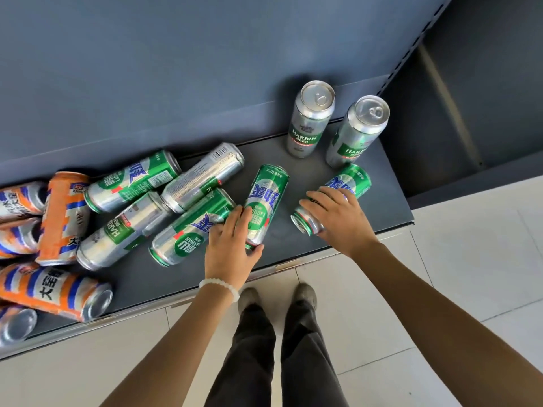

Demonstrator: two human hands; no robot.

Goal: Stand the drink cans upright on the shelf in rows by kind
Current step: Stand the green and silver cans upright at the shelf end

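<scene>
Dark grey metal shelf (390, 201) at low height, pale tiled floor (470, 274) below, a slotted upright at the far right. Seen from above, over two bare forearms, dark trousers and shoes.

Left hand (232, 245), white bead bracelet (219, 284) at the wrist, curled round the near end of a green can (266, 198) lying on its side; thumb on its right flank, fingers (235, 214) over its left, brushing the next green can (191, 230) beside it. Right hand (338, 215) clasping another lying green can (349, 183) from above, fingers draped across its middle, silver end poking out toward the shelf edge.

Beyond the right hand's fingers, two Harbin cans (311, 121) (357, 133) already upright, near each other at the back. Left of the left hand's fingers, a loose heap of lying cans: green ones, silver Harbin ones (123, 230), then orange ones (63, 218) farthest out, some overlapping.

Likely risks: round cans rolling off the open front edge once the neighbours shift; the heap slumping when the gripped can lifts away; a tilted can knocking the two upright ones over if swung too close; kinds getting mixed in one row.
</scene>
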